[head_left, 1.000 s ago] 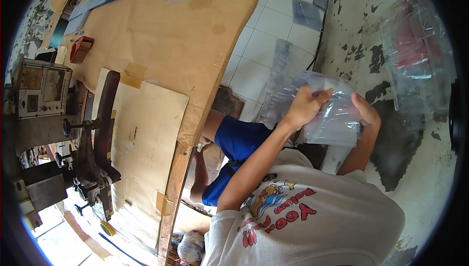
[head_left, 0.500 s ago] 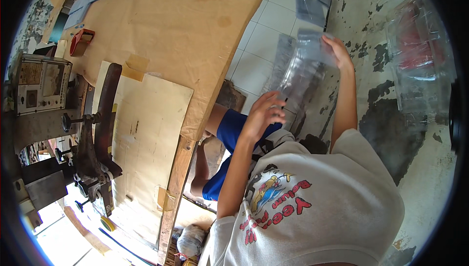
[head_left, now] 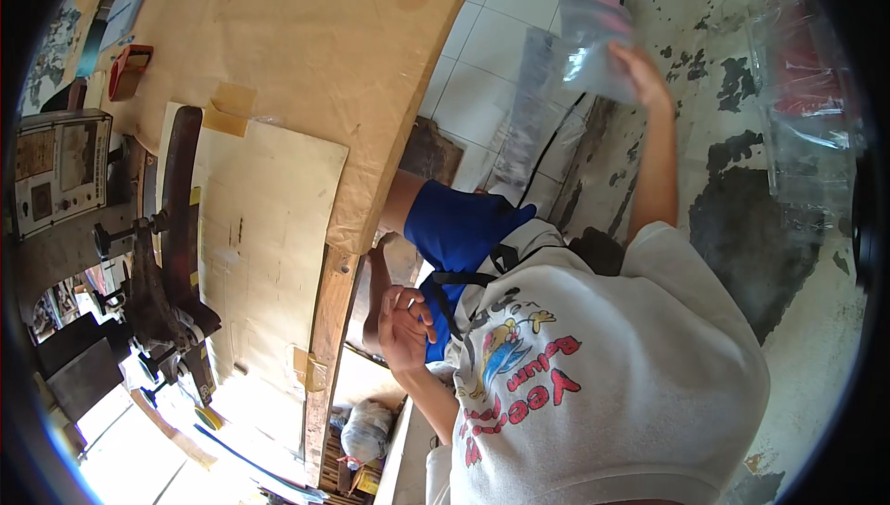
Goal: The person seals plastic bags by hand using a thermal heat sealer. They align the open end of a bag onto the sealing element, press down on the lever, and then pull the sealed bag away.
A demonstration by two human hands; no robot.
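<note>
Head view: the right hand (head_left: 642,74) is stretched far out on a nearly straight arm, its fingers closed on the edge of a clear plastic bag (head_left: 593,27) held over the tiled floor (head_left: 482,60). The left hand (head_left: 401,324) hangs loose and open near the blue shorts (head_left: 459,231), holding nothing. The bag's contents are blurred; only something dark and reddish shows. More clear bags (head_left: 802,106) lie by the flaking wall, contents unreadable.

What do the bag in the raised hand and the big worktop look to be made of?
Bag: thin clear plastic film, probably; it is see-through, glossy and crinkled. Worktop: looks like brown board or plywood, matte, with taped patches; exact material unclear.
</note>
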